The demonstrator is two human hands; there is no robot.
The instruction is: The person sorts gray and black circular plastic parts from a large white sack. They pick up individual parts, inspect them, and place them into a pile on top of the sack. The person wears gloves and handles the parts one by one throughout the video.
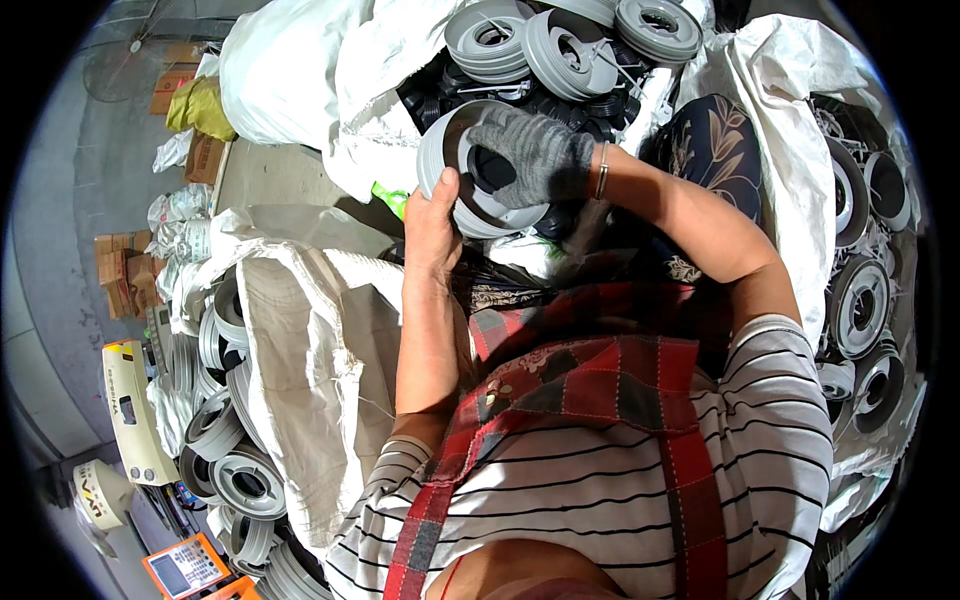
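A grey round plastic housing (434,152) with a stepped outer wall and a dark centre opening is held tilted in front of me. My bare left hand (432,222) grips its near-left rim, thumb up along the outer wall. Over the open face lies my right hand (545,158) in a grey knit glove. Its fingers curl into the housing by the centre opening, and their tips are partly hidden. Just beyond, several like grey housings (492,45) rest on a heap of black plastic parts (425,90) in a white woven sack.
At my left, an open woven sack (305,350) stands by stacked grey rings (250,482). To the right, another sack (790,130) holds more round parts (860,305). Farther left are cardboard boxes (127,275), a cream-coloured machine (137,415) and an orange device with a screen (187,568).
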